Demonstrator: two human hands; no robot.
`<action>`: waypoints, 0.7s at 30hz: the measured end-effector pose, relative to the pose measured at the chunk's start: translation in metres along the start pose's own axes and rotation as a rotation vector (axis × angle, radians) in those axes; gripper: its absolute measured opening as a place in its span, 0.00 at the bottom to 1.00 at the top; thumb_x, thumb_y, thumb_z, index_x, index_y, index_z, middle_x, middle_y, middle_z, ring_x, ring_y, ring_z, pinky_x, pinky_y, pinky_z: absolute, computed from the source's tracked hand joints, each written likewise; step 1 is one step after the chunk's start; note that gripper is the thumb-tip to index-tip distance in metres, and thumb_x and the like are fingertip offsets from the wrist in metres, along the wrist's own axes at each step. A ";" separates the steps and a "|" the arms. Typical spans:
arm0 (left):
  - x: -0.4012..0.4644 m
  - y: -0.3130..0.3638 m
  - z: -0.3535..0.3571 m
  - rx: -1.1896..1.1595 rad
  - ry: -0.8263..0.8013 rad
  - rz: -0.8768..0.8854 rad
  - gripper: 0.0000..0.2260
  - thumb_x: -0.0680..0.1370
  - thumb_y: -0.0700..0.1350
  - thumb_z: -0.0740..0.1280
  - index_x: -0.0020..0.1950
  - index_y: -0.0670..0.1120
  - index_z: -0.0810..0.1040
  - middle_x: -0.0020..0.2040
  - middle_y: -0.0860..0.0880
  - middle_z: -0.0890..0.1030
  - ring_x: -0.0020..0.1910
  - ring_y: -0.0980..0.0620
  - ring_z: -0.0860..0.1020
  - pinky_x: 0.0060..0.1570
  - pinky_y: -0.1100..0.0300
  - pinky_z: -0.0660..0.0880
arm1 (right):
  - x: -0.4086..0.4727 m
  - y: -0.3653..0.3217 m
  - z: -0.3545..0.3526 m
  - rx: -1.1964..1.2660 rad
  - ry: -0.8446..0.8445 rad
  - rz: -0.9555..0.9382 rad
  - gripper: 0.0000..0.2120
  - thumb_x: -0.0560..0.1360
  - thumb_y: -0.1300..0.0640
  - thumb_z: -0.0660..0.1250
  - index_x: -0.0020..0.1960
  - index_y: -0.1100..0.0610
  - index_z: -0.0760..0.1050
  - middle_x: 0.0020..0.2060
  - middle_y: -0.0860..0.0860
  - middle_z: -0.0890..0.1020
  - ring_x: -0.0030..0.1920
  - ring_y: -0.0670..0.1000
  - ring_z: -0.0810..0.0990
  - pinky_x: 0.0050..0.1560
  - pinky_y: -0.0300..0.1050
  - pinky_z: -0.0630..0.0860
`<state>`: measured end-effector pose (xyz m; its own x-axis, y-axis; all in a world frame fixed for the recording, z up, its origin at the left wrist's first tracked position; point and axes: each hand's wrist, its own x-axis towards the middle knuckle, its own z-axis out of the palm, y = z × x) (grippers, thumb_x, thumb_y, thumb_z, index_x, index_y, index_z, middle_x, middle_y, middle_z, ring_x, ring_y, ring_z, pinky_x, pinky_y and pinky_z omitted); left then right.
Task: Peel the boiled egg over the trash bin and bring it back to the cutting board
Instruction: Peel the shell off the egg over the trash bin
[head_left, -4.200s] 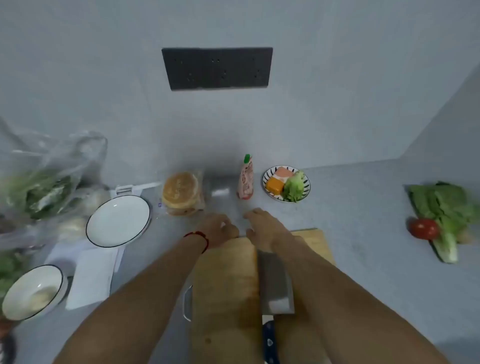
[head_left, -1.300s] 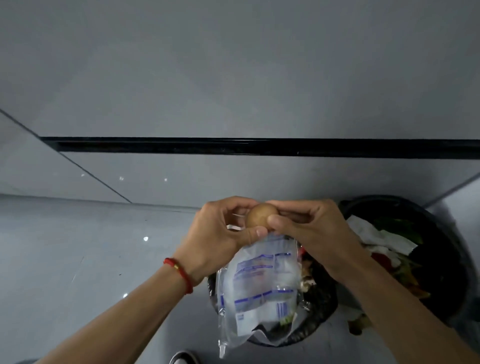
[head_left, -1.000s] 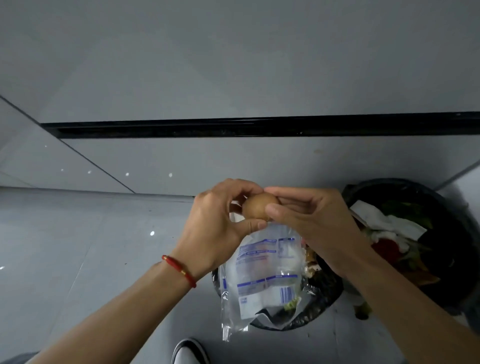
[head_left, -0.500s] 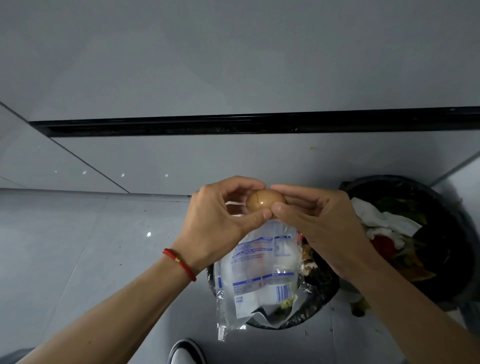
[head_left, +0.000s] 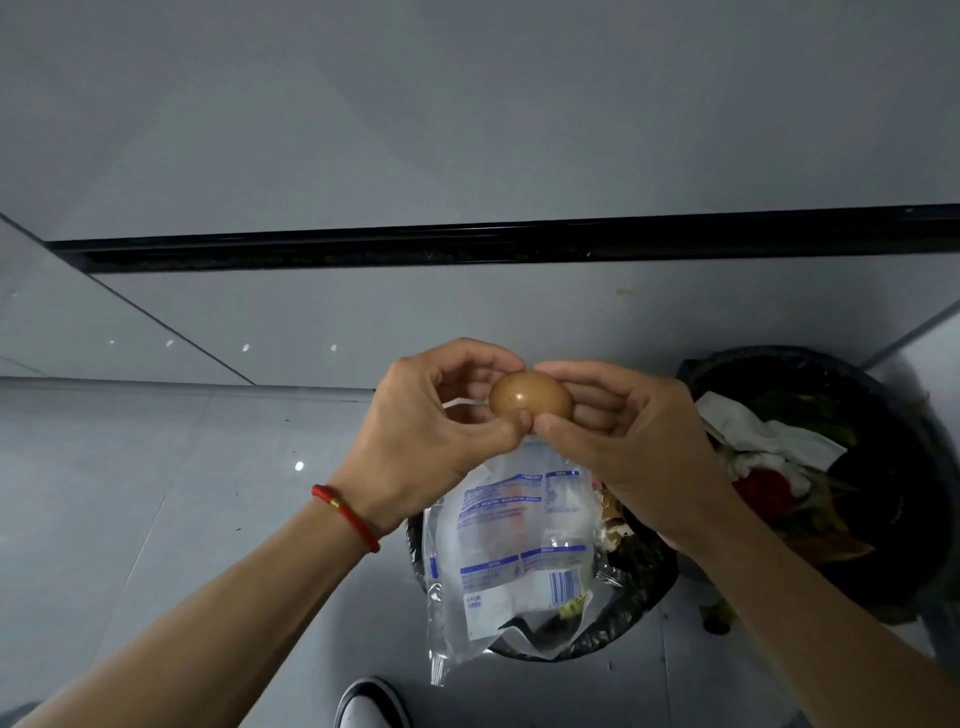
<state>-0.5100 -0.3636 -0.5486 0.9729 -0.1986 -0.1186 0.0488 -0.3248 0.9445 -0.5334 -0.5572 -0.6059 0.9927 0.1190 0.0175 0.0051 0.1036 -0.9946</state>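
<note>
Head view | left hand (head_left: 431, 436) and right hand (head_left: 623, 441) both pinched the unpeeled egg (head_left: 530, 397) above the trash bin (head_left: 639, 587) | risk: wet shell slipping, egg falling in.

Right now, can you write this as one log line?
step: peeling not begun | egg: brown shell whole | left hand and right hand: pinching it | below: trash bin

the far side of the egg (head_left: 530, 399) is hidden behind the fingers of both hands. the nearer trash bin (head_left: 644, 577) is mostly covered by a clear printed bag (head_left: 519, 551), its print too small to read. a shoe (head_left: 370, 704) is cut off by the bottom edge.
</note>
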 end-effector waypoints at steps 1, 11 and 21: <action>0.000 0.000 0.000 0.006 -0.006 0.011 0.14 0.69 0.37 0.79 0.52 0.50 0.85 0.48 0.47 0.87 0.49 0.47 0.85 0.51 0.55 0.84 | 0.000 0.000 0.000 0.001 0.000 -0.008 0.20 0.74 0.70 0.75 0.64 0.58 0.82 0.53 0.51 0.90 0.53 0.51 0.90 0.55 0.45 0.85; 0.000 0.000 0.002 -0.189 0.000 -0.120 0.13 0.72 0.38 0.78 0.56 0.43 0.86 0.50 0.41 0.88 0.50 0.40 0.87 0.57 0.44 0.83 | 0.000 -0.003 -0.005 0.018 0.056 -0.064 0.17 0.73 0.61 0.77 0.62 0.55 0.83 0.52 0.49 0.90 0.52 0.50 0.90 0.53 0.44 0.86; -0.001 -0.001 0.002 -0.149 0.034 -0.056 0.14 0.70 0.37 0.80 0.54 0.46 0.85 0.50 0.44 0.88 0.53 0.48 0.86 0.57 0.50 0.83 | -0.002 -0.006 -0.006 0.074 0.013 -0.037 0.22 0.73 0.64 0.78 0.65 0.54 0.81 0.59 0.49 0.88 0.58 0.50 0.88 0.58 0.44 0.84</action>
<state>-0.5112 -0.3649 -0.5502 0.9747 -0.1519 -0.1642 0.1336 -0.1934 0.9720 -0.5342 -0.5638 -0.6010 0.9936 0.1005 0.0524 0.0336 0.1807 -0.9830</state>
